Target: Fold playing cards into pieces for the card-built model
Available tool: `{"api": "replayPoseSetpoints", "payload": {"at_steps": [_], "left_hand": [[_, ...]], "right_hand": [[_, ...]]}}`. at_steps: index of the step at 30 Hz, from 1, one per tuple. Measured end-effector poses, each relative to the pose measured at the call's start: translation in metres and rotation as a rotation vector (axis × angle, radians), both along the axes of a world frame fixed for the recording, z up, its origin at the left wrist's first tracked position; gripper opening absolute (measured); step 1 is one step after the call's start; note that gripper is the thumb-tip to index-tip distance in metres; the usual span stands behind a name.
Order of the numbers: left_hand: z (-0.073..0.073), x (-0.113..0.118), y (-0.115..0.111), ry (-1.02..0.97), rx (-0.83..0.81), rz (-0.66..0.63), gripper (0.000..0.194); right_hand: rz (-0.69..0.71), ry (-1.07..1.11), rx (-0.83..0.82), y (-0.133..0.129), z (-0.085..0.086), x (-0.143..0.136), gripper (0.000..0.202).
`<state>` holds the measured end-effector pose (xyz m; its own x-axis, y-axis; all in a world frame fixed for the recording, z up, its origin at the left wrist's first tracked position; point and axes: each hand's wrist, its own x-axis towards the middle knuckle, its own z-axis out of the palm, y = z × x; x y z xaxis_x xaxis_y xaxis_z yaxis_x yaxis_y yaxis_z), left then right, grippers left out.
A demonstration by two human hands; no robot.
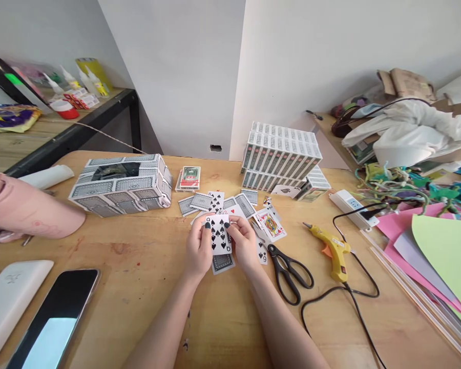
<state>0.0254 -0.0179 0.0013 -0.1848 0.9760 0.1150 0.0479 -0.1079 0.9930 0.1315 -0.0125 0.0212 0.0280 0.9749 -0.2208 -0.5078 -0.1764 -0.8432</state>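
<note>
Both hands grip a nine of spades playing card above the table, its face toward me. My left hand pinches the card's left edge, thumb on the front. At the upper right edge, my right hand pinches it the same way; the fingers behind are hidden. Loose playing cards lie spread behind and around my hands, some face up, some face down. A face-down card shows just below the held one. Black-handled scissors rest to the right of my right hand, their blades partly among the cards.
A box covered in playing cards stands at the back left, near small card packs. Stacked card boxes rise at the back right. A yellow glue gun with its cord lies right, a phone left.
</note>
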Motion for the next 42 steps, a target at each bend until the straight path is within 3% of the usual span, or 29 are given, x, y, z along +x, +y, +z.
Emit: {"api": "replayPoseSetpoints", "payload": {"at_steps": [10, 28, 35, 42], "left_hand": [[0.005, -0.002, 0.002, -0.176, -0.084, -0.019, 0.018], [0.011, -0.003, 0.001, -0.157, -0.033, -0.002, 0.011], [0.015, -0.006, 0.002, -0.203, -0.009, -0.064, 0.012], [0.009, -0.012, -0.003, -0.081, 0.113, -0.209, 0.015]], "right_hand": [[0.047, -0.038, 0.065, -0.002, -0.013, -0.002, 0.016], [0.018, 0.067, 0.002, 0.0, -0.012, -0.002, 0.004], [0.137, 0.185, -0.041, -0.003, -0.006, 0.002, 0.007], [0.205, 0.154, -0.138, -0.001, -0.002, 0.002, 0.021]]}}
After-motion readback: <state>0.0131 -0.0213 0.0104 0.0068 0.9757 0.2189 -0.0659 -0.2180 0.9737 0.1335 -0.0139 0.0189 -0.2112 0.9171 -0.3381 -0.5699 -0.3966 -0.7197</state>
